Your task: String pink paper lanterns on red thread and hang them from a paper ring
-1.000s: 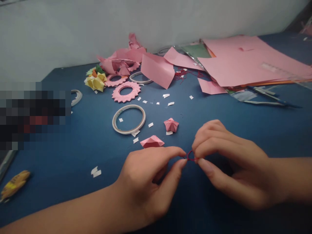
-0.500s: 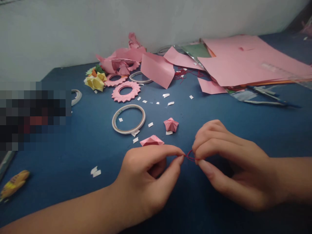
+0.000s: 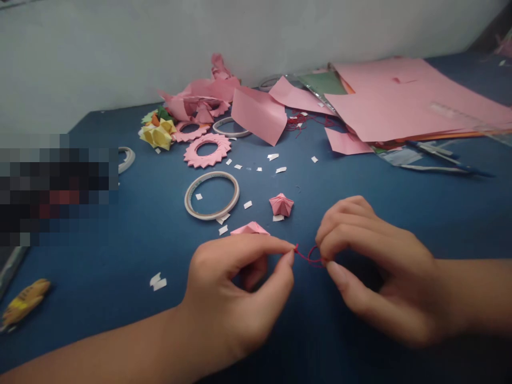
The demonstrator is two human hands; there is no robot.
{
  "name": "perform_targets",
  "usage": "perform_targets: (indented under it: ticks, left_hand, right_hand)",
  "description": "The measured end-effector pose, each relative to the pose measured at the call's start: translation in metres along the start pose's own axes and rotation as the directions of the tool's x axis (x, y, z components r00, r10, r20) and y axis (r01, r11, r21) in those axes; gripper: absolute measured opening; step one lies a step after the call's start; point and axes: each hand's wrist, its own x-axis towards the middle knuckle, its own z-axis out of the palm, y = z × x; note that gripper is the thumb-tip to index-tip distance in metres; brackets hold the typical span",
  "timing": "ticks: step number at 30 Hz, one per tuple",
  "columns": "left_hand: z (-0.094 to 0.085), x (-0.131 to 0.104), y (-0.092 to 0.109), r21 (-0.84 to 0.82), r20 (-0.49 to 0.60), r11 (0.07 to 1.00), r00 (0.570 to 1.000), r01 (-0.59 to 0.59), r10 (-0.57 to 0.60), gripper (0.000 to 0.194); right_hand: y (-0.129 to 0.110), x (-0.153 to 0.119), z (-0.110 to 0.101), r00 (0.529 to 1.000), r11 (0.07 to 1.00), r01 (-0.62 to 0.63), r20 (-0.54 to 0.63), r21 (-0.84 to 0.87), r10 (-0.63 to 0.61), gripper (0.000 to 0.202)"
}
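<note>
A thin red thread (image 3: 304, 257) runs between my two hands above the blue table, with a small loop near the right fingertips. The thumb and forefinger of my left hand (image 3: 244, 293) pinch its left end, where a short tip sticks up. My right hand (image 3: 376, 272) pinches the other end, its remaining fingers curled. Behind the hands, a pink folded paper star (image 3: 281, 205) rests on the table (image 3: 120, 256). Another pink folded piece (image 3: 252, 229) is partly hidden behind my left hand.
A tape roll (image 3: 212, 217) and white paper scraps (image 3: 158, 281) lie behind my left hand. Further back are pink paper rings (image 3: 192, 154), a yellow folded piece (image 3: 158, 133), pink sheets (image 3: 392, 101) and a compass (image 3: 444, 157). A yellow object (image 3: 26, 304) lies at left.
My left hand has shifted slightly left, away from my right hand. More of the red thread now shows between them. My right hand has hardly moved.
</note>
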Motion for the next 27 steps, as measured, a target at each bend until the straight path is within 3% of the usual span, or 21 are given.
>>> perform_targets:
  ticks: [3,5,18,27]
  left_hand:
    - [-0.0008,-0.0057,0.0024,0.104,-0.018,0.978,0.983,-0.181,0.184,0.009]
    - [-0.0009,-0.0082,0.0035,0.124,0.007,0.968,0.976,-0.217,0.218,0.011]
    - [0.0015,-0.0084,-0.0012,0.085,0.016,0.977,0.981,-0.193,0.193,0.009]
    - [0.0015,-0.0081,-0.0018,0.077,0.041,0.976,0.979,-0.203,0.2,0.009]
  right_hand:
    - [0.0014,-0.0007,0.0012,0.999,1.0,-0.023,0.043,0.008,0.022,0.007]
    - [0.0018,-0.0003,0.0015,0.998,1.0,0.016,0.061,0.019,-0.017,0.007]
    - [0.0012,0.0039,0.0017,0.99,0.994,0.11,0.088,-0.024,-0.108,0.009]
    - [0.0064,0.0001,0.0032,0.997,0.998,0.059,0.047,0.006,-0.059,0.014]
